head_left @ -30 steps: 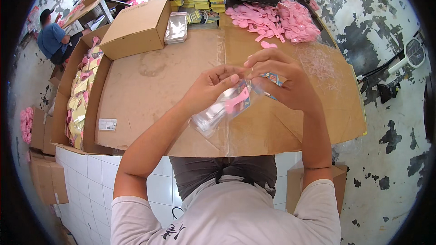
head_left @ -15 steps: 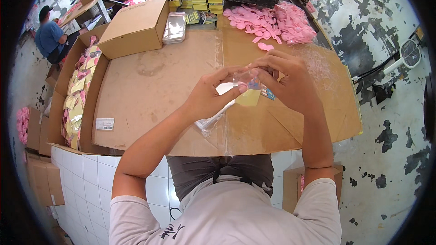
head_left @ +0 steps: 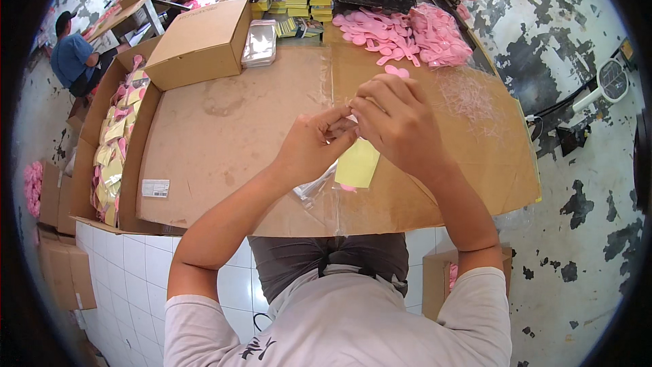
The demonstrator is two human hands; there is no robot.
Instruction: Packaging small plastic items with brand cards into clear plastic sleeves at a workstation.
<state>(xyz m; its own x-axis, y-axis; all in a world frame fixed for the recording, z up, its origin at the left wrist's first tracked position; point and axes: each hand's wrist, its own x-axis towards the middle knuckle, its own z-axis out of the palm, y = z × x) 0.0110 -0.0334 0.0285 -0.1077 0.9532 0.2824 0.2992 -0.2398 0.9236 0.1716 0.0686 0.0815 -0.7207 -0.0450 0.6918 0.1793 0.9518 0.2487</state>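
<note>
A yellow card [head_left: 358, 164] hangs below my fingertips over the cardboard-covered table, with a pink tip [head_left: 348, 188] showing under its lower edge. My left hand [head_left: 316, 144] has its thumb and fingers pinched together at the top end of this packet. Beside it my right hand [head_left: 401, 119] is closed too, its fingertips meeting the left ones. The packet's clear wrapping and its top are mostly hidden by the fingers. Under the hands lie clear plastic bags [head_left: 314, 187]. A single pink spoon [head_left: 396, 71] lies just beyond my right hand.
A pile of pink spoons [head_left: 380, 30] lies at the back right, near plastic scraps [head_left: 472, 95]. Clear bags [head_left: 260, 44] are stacked beside a closed carton [head_left: 197, 44]. An open box [head_left: 151, 122] of packets stands left. A person [head_left: 73, 58] sits far left.
The yellow card has come down and slightly left, and the pink tip now shows below it. My right hand has moved left, against my left hand. A blue card is no longer visible.
</note>
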